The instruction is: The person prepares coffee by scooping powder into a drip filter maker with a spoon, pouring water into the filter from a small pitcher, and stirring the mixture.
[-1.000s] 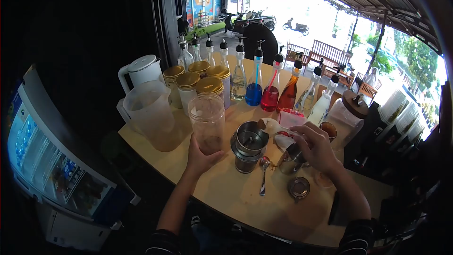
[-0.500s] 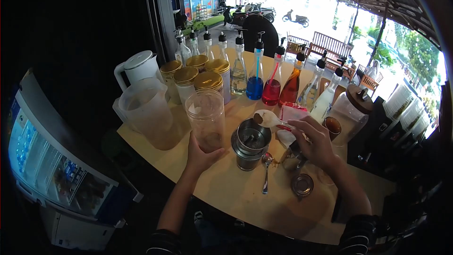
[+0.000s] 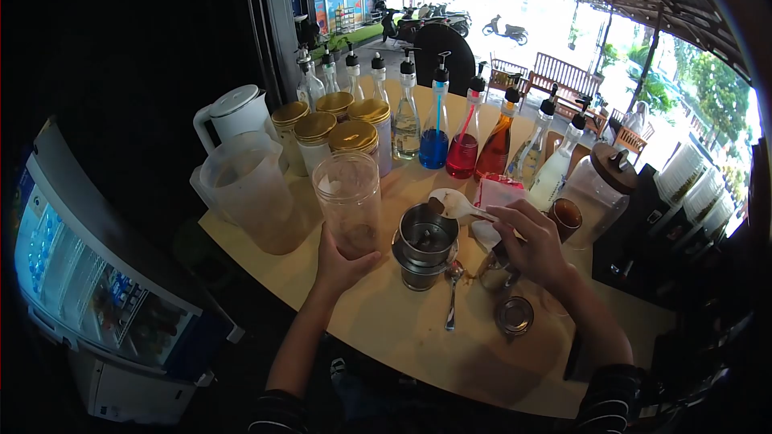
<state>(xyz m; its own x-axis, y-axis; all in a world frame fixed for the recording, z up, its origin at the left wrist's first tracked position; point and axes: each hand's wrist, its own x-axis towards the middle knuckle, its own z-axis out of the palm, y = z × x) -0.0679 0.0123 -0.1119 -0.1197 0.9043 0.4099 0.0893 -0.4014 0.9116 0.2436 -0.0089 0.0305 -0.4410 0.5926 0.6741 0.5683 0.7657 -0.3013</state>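
My left hand [image 3: 341, 267] is wrapped round the lower part of a clear, open plastic jar [image 3: 347, 197] with a little brown residue near its base. Between the fingers of my right hand [image 3: 532, 243] is the handle of a white plastic scoop [image 3: 457, 203]. Its bowl carries brown powder and hangs just above the right rim of a metal drip coffee filter [image 3: 425, 251], which sits on a cup-like base. A metal teaspoon [image 3: 452, 299] lies beside the filter, with brown crumbs near it. Right of the teaspoon is a small round metal piece [image 3: 515, 316].
Gold-lidded jars [image 3: 354, 137] and a translucent pitcher [image 3: 253, 197] stand at the left, before a white kettle [image 3: 237, 116]. Pump bottles, including a blue one [image 3: 434, 149], line the back. A brown cup [image 3: 565, 217] and wooden-lidded jar [image 3: 599, 193] are at the right.
The scoop has shifted very slightly left with its powder, still over the filter's rim. My left hand keeps its hold on the jar. The view has moved a little.
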